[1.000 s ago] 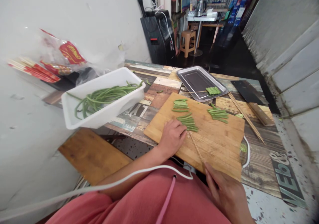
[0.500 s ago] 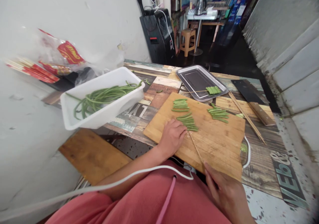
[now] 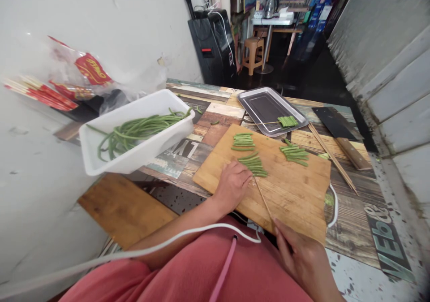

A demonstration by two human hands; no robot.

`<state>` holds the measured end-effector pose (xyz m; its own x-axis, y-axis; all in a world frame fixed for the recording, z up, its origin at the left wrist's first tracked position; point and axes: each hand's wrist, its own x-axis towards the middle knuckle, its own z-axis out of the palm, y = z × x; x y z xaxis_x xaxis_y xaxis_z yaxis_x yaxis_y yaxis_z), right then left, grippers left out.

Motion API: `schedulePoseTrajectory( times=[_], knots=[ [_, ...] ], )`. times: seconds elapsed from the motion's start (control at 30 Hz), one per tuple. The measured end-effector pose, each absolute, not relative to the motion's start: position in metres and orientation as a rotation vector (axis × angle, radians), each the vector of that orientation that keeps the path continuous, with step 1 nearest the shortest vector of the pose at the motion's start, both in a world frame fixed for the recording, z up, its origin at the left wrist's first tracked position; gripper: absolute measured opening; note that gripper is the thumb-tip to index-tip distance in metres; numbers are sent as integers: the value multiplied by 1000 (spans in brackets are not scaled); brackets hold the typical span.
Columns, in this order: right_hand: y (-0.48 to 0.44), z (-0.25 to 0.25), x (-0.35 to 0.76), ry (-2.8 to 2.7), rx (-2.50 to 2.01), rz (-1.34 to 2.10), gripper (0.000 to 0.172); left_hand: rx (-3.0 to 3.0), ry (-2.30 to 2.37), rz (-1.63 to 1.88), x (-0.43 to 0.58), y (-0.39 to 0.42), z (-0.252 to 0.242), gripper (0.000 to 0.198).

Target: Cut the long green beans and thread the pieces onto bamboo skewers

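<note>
My right hand (image 3: 298,250) is closed around the lower end of a thin bamboo skewer (image 3: 263,198) at the near edge of the wooden cutting board (image 3: 289,194). The skewer slants up to the left, its far tip by the nearest piece in a row of cut green beans (image 3: 252,164). My left hand (image 3: 234,180) has its curled fingers against the left ends of these pieces; its fingertips are partly hidden. A second row of cut beans (image 3: 243,141) lies just beyond, and a third bunch (image 3: 294,153) is to the right on the board.
A metal tray (image 3: 260,105) holds skewered bean pieces (image 3: 287,121). Loose skewers (image 3: 332,158) and a cleaver (image 3: 342,136) lie right of the board. A white tub (image 3: 161,143) of long beans (image 3: 144,129) stands left. A white cable (image 3: 188,228) crosses before my body.
My right hand has shifted very slightly up and left with the skewer. My left hand stays in place on the beans.
</note>
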<state>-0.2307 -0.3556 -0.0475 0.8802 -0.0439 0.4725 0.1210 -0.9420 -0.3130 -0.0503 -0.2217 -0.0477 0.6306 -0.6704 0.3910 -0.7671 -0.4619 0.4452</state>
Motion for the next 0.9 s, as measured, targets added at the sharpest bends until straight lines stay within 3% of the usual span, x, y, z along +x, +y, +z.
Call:
schedulePoseTrajectory(
  times=[0.43,0.73,0.9],
  knots=[
    [-356,-46,-228,117,-2712,-458,30,2218,-1119,211,-49,-222,-47,21],
    [-350,-37,-222,124,-2897,-537,37,2228,-1129,206,-50,-221,-47,21],
    [-352,-42,-223,133,-2800,-537,32,2229,-1132,211,-50,-221,-47,22]
  ],
)
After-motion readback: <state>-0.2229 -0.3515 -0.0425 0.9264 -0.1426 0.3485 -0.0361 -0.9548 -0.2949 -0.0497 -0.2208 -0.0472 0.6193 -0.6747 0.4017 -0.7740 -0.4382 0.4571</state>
